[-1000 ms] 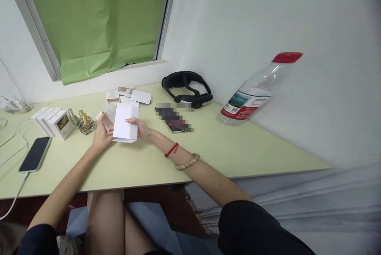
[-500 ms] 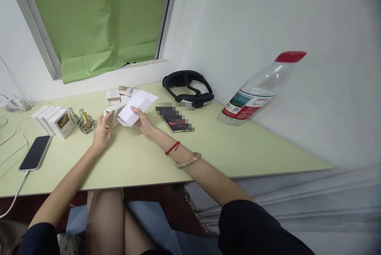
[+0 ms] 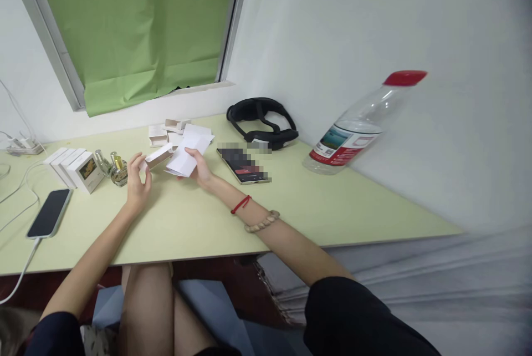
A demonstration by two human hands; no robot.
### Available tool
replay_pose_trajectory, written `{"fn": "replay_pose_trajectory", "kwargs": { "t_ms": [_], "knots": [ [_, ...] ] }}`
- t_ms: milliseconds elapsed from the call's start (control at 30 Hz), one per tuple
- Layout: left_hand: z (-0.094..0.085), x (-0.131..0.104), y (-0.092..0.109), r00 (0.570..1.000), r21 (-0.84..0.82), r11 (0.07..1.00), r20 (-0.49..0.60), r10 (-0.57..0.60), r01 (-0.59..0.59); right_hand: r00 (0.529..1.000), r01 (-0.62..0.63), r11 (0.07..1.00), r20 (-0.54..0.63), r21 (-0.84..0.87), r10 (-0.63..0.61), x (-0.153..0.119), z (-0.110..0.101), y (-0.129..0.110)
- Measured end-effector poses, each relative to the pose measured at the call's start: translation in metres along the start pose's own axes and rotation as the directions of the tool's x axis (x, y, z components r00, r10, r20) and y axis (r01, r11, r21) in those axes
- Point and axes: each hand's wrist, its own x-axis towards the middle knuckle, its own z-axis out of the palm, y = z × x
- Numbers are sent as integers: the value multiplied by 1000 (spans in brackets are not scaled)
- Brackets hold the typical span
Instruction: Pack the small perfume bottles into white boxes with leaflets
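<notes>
My left hand (image 3: 139, 181) is closed in a loose pinch at the near end of a small white cardboard box (image 3: 160, 155), whose brownish inner side shows. Folded white paper (image 3: 189, 151) is gripped in my right hand (image 3: 201, 170), thumb on top and the other fingers mostly hidden beneath. The paper's left edge lies right beside the box, and I cannot tell whether they touch. Behind them are more small opened white boxes (image 3: 158, 135). To the left of my left hand stand several glass perfume bottles (image 3: 119, 170), partly hidden by its fingers.
White boxes (image 3: 88, 173) stand in a row at the left, near a charging phone (image 3: 50, 213). Another phone (image 3: 245, 167) lies right of my right hand, before a black headset (image 3: 264, 123). A red-capped plastic bottle (image 3: 349, 134) stands farther right. A power strip (image 3: 25, 148) sits far left.
My left hand has shifted slightly left and its fingers have spread a little. The small box has tilted, showing more of its inner side. The paper in my right hand lies flatter.
</notes>
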Motion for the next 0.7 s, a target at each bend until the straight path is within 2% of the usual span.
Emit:
{"fn": "replay_pose_trajectory", "kwargs": {
  "t_ms": [233, 433, 567, 700],
  "knots": [
    [5, -2, -8, 999, -28, 999, 46, -30, 31, 998, -25, 999, 59, -40, 27, -2, 1, 2],
    [5, -5, -14, 976, -31, 987, 155, -153, 159, 996, -48, 996, 69, -69, 53, -1, 3, 4],
    [1, -2, -8, 992, 56, 996, 96, -77, 72, 994, 19, 1000, 106, -3, -19, -6, 5, 2],
    [1, -1, -4, 997, 128, 989, 33, 68, -72, 983, 77, 993, 161, 89, -91, -16, 6, -5]
  ]
}}
